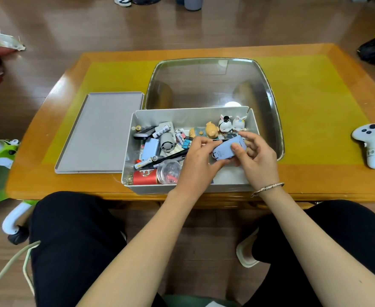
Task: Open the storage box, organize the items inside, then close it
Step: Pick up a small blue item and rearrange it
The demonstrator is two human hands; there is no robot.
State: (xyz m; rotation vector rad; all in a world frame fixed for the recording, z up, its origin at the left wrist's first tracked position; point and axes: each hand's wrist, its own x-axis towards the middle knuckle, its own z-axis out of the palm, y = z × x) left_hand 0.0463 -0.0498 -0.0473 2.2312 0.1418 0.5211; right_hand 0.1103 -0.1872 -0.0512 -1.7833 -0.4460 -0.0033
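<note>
Over the open grey storage box (135,138), both the left hand (201,161) and the right hand (256,157) curl their fingers around a pale blue device (225,150), batteries, figurines and clutter lying left of and beyond the fingers.

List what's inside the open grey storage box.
Storage box: batteries, small fan, black pen, red can, clear lidded cup, three figurines. Both hands hold a blue device above it, hiding the right floor.
</note>
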